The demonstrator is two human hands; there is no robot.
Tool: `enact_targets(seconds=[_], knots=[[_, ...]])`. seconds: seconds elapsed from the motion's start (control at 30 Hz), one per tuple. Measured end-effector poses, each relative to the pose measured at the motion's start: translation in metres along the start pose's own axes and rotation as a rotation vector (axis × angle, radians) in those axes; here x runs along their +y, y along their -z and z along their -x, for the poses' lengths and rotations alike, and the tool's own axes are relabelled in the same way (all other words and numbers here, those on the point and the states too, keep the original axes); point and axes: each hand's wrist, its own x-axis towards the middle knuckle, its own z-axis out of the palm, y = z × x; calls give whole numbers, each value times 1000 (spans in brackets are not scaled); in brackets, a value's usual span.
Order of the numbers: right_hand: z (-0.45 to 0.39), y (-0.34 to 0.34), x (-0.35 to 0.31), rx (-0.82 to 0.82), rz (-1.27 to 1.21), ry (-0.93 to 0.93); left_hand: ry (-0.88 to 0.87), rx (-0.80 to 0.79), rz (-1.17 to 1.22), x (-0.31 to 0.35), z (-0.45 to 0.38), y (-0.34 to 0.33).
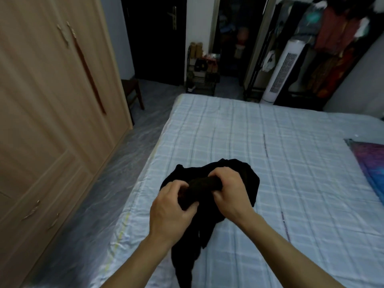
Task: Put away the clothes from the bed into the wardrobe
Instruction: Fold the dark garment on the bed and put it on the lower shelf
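both hands (199,202) gripping black garment (234,173)

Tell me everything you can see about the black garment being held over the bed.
The black garment is soft, dark cloth, bunched and crumpled, its type unclear. The left hand and right hand each grip a rolled or gathered edge that looks brownish between them. The rest spreads behind the hands and hangs below them toward the camera, over the near part of the plaid bed, close to its left edge.

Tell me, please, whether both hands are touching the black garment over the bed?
Touching. The head view shows the left hand and right hand each curled round a bunched fold of the black garment.
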Motion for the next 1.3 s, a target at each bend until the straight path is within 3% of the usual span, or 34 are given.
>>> enact_targets(seconds=[0.2,0.47,0.6,0.83,1.1,1.3], knots=[[5,37,-32,77,-40,-58,154,-9,-2,25,34,-17],[27,81,-68,274,-78,-102,81,-132,-79,20,60,6],[41,106,-87,365,-57,-64,-7,-107,-34,33,76,19],[91,178,-107,451,-26,18,-255,-40,-355,68,87,68],[174,276,-118,573,62,183,-638,203,-829,192,96,152],[194,325,-129,627,20,210,-687,330,-1040,270,114,189]])
